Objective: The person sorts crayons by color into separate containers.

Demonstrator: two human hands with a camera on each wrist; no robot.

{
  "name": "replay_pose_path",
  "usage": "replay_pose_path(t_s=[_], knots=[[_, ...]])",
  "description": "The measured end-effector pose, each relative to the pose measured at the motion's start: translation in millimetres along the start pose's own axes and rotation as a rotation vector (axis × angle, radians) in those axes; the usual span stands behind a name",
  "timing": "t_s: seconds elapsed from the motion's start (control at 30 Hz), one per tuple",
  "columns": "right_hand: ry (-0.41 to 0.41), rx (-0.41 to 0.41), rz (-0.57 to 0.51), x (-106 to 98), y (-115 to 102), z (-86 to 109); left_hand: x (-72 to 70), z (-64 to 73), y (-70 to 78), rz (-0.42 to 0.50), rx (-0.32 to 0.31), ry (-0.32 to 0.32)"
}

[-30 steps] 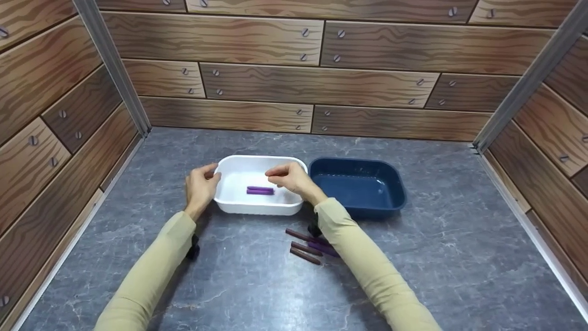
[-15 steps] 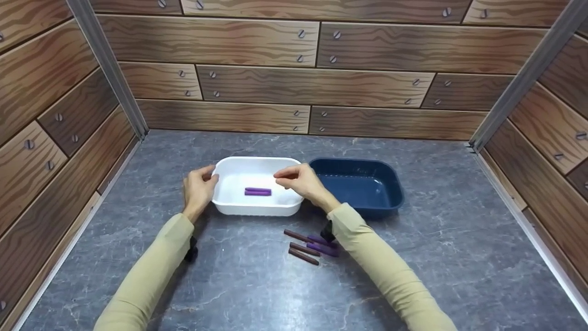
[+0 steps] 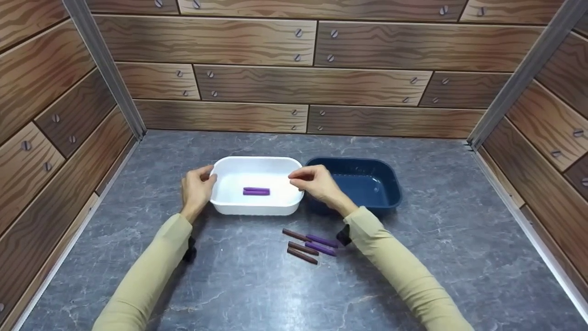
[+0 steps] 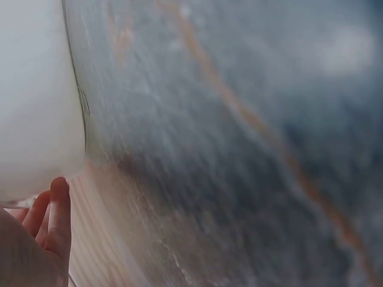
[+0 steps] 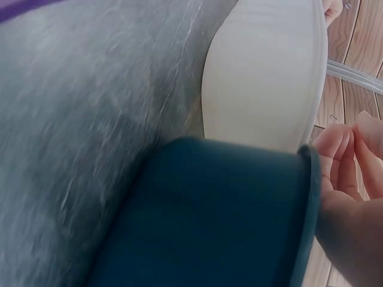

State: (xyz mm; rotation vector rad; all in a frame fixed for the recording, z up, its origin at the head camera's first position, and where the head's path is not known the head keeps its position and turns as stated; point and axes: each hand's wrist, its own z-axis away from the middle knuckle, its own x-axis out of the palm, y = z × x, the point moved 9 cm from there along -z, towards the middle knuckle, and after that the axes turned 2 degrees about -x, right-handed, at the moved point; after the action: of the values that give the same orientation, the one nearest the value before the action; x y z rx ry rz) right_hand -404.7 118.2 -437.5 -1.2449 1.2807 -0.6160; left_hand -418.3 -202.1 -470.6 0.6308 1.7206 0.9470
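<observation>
My left hand (image 3: 196, 189) holds the left rim of the white basin (image 3: 257, 210), thumb at the rim and fingers outside; in the left wrist view its fingers (image 4: 58, 215) lie against the basin's outer wall. Two purple crayons (image 3: 256, 191) lie side by side on the basin floor. Over the basin's right rim, beside the dark blue basin (image 3: 390, 204), hovers my right hand (image 3: 319, 185). Its thumb and fingers are loosely together, with nothing visible between them. In front lie three brown crayons (image 3: 303, 256) and two purple crayons (image 3: 320, 249).
Both basins stand side by side on a grey marbled tabletop (image 3: 220, 280). Wood-patterned walls (image 3: 257, 85) with metal corner posts (image 3: 108, 69) enclose the back and sides. A purple edge (image 5: 27, 6) shows at the corner of the right wrist view.
My right hand has moved right, from above the white basin's interior to its right rim, uncovering more of the loose crayons. The left hand has stayed on the basin's left rim.
</observation>
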Motion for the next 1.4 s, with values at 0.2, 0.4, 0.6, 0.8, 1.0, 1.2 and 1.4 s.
replay_pose_path(t_s=[0.2, 0.4, 0.6, 0.8, 1.0, 1.2, 1.4], knots=[[0.008, 0.023, -0.02, -10, 0, 11.3, -1.0, 1.2, -0.7, -0.001, -0.006, -0.005], [0.005, 0.022, -0.053, -19, 3, 22.4, 0.9, 0.7, 0.8, -0.008, -0.017, -0.018], [-0.004, 0.011, -0.042, -33, 10, 33.7, 0.8, 0.4, 1.6, -0.005, -0.008, -0.007], [-0.018, 0.035, -0.045, -41, 17, 49.5, 1.3, 1.1, 0.9, 0.003, -0.004, -0.007], [-0.042, 0.047, -0.066, -44, 20, 62.7, 1.4, 1.1, -0.5, -0.014, -0.011, -0.004], [-0.05, 0.05, -0.1, -47, 22, 72.2, 0.7, 1.5, -1.0, -0.018, -0.012, 0.0], [-0.082, 0.068, -0.097, -46, 27, 81.9, 0.8, 0.9, 0.4, -0.009, -0.008, 0.001]])
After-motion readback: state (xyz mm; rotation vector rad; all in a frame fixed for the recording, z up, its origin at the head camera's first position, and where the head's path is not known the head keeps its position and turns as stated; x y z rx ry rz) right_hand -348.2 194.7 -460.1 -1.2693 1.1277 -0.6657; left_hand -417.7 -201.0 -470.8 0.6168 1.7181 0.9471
